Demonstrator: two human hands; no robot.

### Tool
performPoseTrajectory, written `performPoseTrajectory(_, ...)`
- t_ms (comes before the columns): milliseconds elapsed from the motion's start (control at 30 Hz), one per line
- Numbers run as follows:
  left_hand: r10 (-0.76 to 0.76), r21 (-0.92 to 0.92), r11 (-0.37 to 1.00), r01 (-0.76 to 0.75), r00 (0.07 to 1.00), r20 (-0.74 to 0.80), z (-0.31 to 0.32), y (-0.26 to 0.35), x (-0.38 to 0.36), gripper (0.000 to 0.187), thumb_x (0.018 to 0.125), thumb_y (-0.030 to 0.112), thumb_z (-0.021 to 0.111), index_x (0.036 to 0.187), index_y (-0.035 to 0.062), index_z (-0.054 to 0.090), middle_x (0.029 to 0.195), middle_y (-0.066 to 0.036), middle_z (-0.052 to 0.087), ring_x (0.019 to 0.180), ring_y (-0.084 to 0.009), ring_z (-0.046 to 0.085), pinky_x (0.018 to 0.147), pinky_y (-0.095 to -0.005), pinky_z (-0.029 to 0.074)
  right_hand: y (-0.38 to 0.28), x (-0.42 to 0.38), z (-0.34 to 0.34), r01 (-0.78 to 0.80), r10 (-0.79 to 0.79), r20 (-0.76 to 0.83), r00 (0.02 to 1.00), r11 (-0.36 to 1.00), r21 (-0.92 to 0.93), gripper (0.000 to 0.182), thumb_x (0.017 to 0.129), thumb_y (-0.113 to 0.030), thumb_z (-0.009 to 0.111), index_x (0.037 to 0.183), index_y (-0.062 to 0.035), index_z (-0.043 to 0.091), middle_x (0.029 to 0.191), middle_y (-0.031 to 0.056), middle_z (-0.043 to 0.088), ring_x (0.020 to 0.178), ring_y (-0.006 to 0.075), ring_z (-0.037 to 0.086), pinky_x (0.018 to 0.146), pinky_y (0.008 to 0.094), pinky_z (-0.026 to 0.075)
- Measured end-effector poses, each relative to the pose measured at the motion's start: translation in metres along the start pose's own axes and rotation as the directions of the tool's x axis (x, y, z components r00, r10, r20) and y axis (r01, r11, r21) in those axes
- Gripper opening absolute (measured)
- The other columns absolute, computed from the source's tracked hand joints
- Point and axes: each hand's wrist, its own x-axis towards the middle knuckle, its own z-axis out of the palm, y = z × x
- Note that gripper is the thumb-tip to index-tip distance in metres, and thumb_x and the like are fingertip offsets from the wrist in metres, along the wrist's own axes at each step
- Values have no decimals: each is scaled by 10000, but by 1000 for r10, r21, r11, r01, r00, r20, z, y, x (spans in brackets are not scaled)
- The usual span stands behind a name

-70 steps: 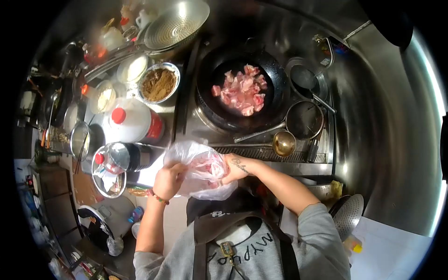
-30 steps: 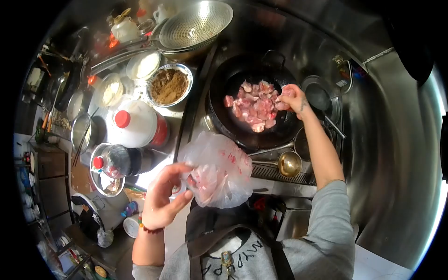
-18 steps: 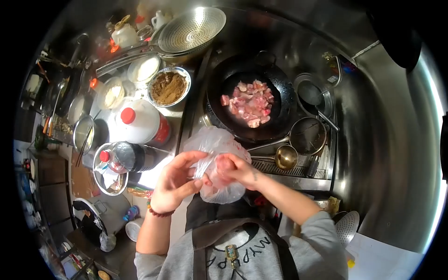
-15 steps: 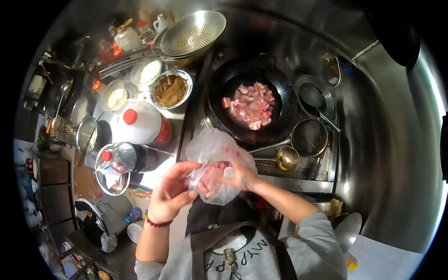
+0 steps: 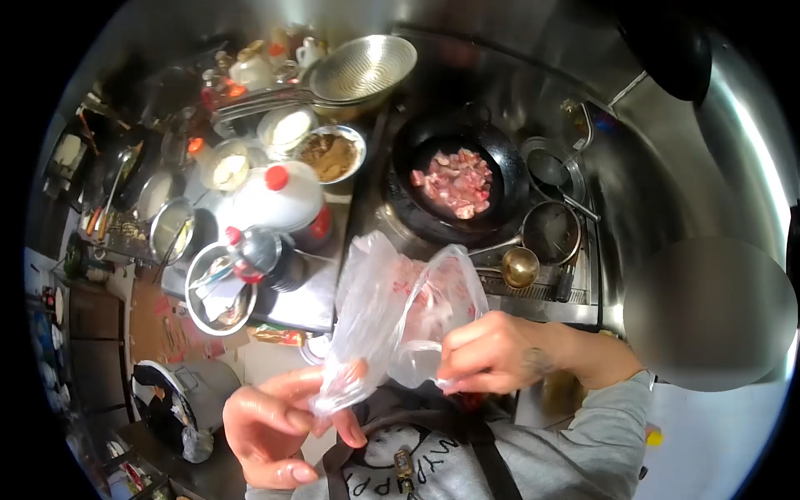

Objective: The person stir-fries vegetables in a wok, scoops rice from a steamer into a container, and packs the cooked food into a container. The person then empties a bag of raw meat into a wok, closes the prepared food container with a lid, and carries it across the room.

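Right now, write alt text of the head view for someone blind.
A person's right hand pinches a translucent plastic bag while the left hand touches its other side. Beyond it, a black wok holds raw meat chunks.

The left hand (image 5: 296,421) is half curled, thumb apart, while the right hand (image 5: 496,354) points inward, fingers (image 5: 468,357) pinched together.

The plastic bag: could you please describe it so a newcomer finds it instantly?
Find the black wok. Lower in view, between the left hand and right hand, is the plastic bag, set apart by crumpled, translucent film and red marks.
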Motion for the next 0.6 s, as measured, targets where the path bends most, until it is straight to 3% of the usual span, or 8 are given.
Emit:
performPoseTrajectory(133, 140, 187, 966, -181, 967, 211, -27, 61, -80, 421, 662, -12, 645, 1050, -35, 481, 1183, -424, 306, 969, -438, 513, 794, -497, 433, -84, 72, 52, 333, -339, -30, 940, 935, -123, 88, 743, -31, 597, 824, 4, 595, 744, 96, 543, 611, 226, 555, 531, 286, 450)
performPoseTrajectory(167, 93, 269, 950, -161, 964, 249, -34, 86, -100, 415, 666, -13, 638, 1053, -57, 495, 1226, -382, 302, 1084, -458, 426, 868, -511, 373, -95, 95, 74, 383, -393, -52, 918, 913, -141, 111, 731, -25, 606, 837, 4, 606, 766, 109, 564, 614, 218, 568, 530, 279, 458)
performPoseTrajectory(200, 81, 454, 876, -163, 977, 196, -39, 110, -127, 429, 661, -18, 633, 1067, -70, 504, 1262, -328, 310, 1134, -409, 401, 915, -473, 340, -107, 119, 97, 390, -417, -94, 904, 895, -217, 130, 705, -15, 614, 835, -11, 617, 756, 103, 575, 612, 215, 574, 522, 280, 463)
performPoseTrajectory(267, 94, 572, 808, -142, 989, 112, -60, 128, -166, 505, 701, 32, 622, 1166, -42, 439, 1305, -227, 323, 1145, -260, 405, 879, -332, 369, -135, 170, 129, 310, -332, -53, 942, 919, -243, 157, 671, 3, 620, 825, -29, 626, 740, 91, 582, 603, 216, 576, 522, 284, 468)
performPoseTrajectory(467, 157, 764, 645, -10, 980, -120, -94, 198, -263, 555, 749, 63, 589, 1242, 5, 342, 1144, -101, 439, 1017, -164, 461, 750, -264, 411, -157, 313, 226, 175, -176, -17, 984, 983, -47, 161, 705, 13, 589, 860, -19, 618, 766, 77, 599, 636, 164, 580, 569, 254, 469)
performPoseTrajectory(533, 94, 680, 698, 224, 913, -397, -119, 202, -289, 481, 752, 31, 565, 1193, 1, 375, 1100, -93, 460, 974, -164, 481, 760, -262, 405, -150, 352, 261, 126, -121, -79, 989, 990, 68, 162, 717, 17, 578, 872, -16, 616, 775, 73, 604, 647, 147, 581, 585, 244, 469)
performPoseTrajectory(567, 169, 696, 672, 255, 862, -478, -131, 206, -298, 401, 758, 8, 533, 1139, 3, 407, 1063, -94, 472, 940, -169, 495, 770, -260, 403, -146, 369, 277, 108, -93, -129, 987, 987, 119, 164, 723, 19, 573, 877, -14, 614, 779, 70, 607, 653, 139, 582, 593, 239, 469)
performPoseTrajectory(600, 322, 826, 537, 173, 862, -391, -149, 205, -304, 362, 753, -22, 483, 1110, -5, 426, 1035, -92, 491, 920, -172, 506, 781, -264, 407, -140, 387, 292, 101, -68, -193, 979, 981, 165, 165, 728, 21, 568, 883, -13, 613, 783, 68, 610, 658, 130, 583, 601, 234, 470)
